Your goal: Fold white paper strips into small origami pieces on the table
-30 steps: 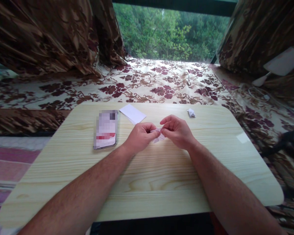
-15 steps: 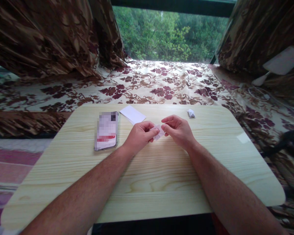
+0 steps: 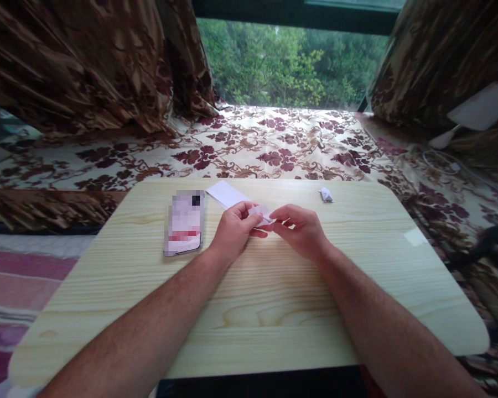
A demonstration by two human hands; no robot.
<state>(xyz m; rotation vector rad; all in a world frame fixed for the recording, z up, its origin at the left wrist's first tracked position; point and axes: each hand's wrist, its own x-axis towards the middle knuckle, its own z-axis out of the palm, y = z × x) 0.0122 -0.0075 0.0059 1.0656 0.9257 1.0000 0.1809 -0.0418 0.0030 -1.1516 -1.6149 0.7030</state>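
Note:
A small piece of folded white paper is held above the middle of the table. My left hand pinches it from the left, thumb on top and fingers beneath. On the other side my right hand grips the paper's right corner between thumb and index finger. Parts of the paper are hidden by the fingers. Behind my left hand lie flat white paper sheets. A small folded paper piece rests near the far edge, beyond my right hand.
A smartphone, partly pixelated, lies left of my hands on the light wooden table. Near the right edge sits a pale patch. Beyond the table are a floral cloth, curtains and a white lamp.
The paper has turned in my left hand. My right hand, just beside the paper before, has closed its fingers on the right corner. The whole view has shifted slightly.

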